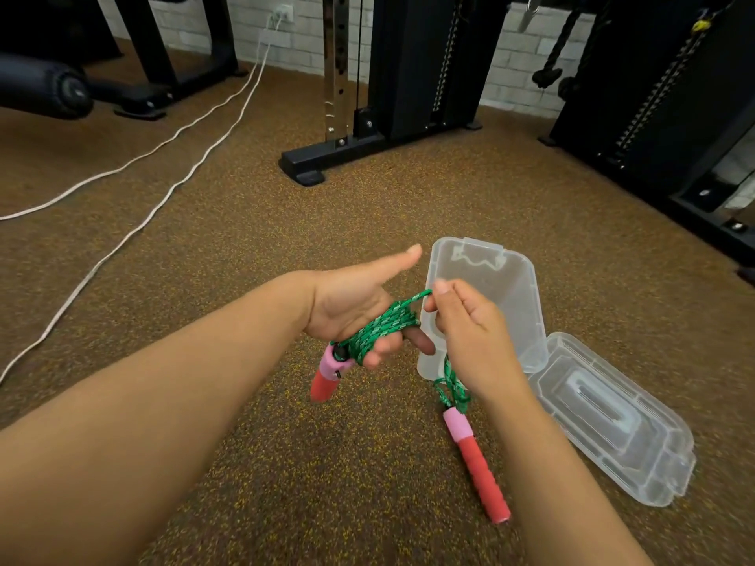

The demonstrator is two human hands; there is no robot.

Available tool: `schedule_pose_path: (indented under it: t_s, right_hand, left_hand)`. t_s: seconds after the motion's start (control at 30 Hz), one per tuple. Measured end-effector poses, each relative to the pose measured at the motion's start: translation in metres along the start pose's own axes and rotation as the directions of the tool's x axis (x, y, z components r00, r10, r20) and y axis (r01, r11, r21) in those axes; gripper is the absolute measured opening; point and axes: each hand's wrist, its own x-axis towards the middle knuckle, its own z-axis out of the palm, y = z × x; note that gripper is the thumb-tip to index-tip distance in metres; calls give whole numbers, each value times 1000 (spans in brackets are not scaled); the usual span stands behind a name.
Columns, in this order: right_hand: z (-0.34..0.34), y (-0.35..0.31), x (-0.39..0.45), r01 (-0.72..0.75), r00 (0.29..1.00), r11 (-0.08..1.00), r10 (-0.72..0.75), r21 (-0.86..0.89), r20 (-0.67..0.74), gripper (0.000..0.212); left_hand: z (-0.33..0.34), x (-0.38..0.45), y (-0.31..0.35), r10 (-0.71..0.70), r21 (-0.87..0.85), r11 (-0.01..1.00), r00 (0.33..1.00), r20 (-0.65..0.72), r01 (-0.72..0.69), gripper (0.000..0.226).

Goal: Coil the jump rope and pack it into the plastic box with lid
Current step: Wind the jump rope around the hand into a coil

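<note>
A green jump rope (384,326) is wound in several turns around the fingers of my left hand (355,308), thumb pointing out. One red and pink handle (329,373) hangs below that hand. My right hand (470,332) pinches the free strand of rope just right of the coil. The rest of the strand runs down under my right wrist to the second handle (476,463), which lies on the floor. The clear plastic box (490,279) stands open on the floor behind my hands, and its lid (613,418) lies flat to the right.
Brown speckled rubber floor (286,222) all around. Two white cables (163,165) run across the floor at left. Black gym machine frames (327,157) stand at the back and along the right side. A padded black roller (45,87) is at far left.
</note>
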Motion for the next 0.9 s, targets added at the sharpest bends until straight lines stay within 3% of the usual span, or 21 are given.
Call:
schedule_pose_path:
  t_s: [0.1, 0.17, 0.23, 0.43, 0.63, 0.9]
  right_hand:
    - [8, 20, 2, -40, 997, 995, 34, -88, -63, 37]
    - [14, 32, 1, -67, 995, 995, 61, -69, -80, 37]
    - [21, 36, -2, -100, 992, 995, 99, -10, -73, 36]
    - [24, 43, -10, -262, 962, 956, 248, 136, 111, 40]
    - [17, 59, -18, -315, 941, 921, 271, 231, 201, 33]
    - [16, 72, -22, -348, 914, 891, 392, 291, -108, 22]
  left_hand:
    - [-2, -3, -3, 31, 39, 999, 999, 33, -32, 64]
    - [-1, -3, -4, 42, 41, 998, 999, 18, -43, 40]
    - [-1, -3, -6, 65, -1, 998, 998, -4, -65, 31]
    - [-13, -5, -5, 209, -250, 939, 968, -136, -237, 36]
    - [-25, -10, 1, 251, -379, 846, 907, -338, -375, 43]
    - [-30, -14, 4, 263, -402, 805, 870, -418, -437, 43]
